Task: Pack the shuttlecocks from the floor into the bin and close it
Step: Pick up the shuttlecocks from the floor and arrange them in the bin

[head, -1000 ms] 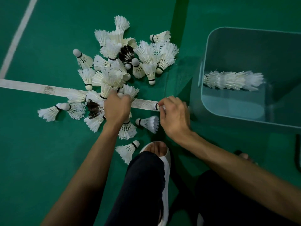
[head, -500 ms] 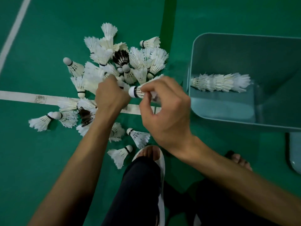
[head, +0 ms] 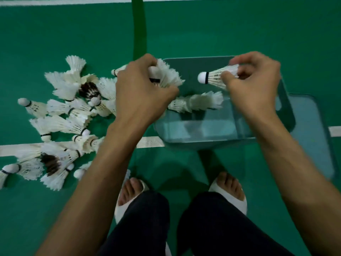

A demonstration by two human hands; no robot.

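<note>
A pile of white feather shuttlecocks (head: 60, 119) lies on the green floor at the left. My left hand (head: 140, 91) grips a small bunch of shuttlecocks (head: 168, 76) over the left edge of the clear plastic bin (head: 203, 133). My right hand (head: 254, 84) pinches a single shuttlecock (head: 215, 76) by its feathers above the bin, cork pointing left. A nested row of shuttlecocks (head: 195, 101) lies inside the bin.
The bin's clear lid (head: 313, 137) lies on the floor to the right of the bin. My two feet in white sandals (head: 228, 196) stand just in front of it. A white court line (head: 149, 142) runs under the pile and bin.
Both hands have lifted from the pile and moved right to above the bin, each carrying shuttlecocks. My view has swung right, putting the bin in the centre.
</note>
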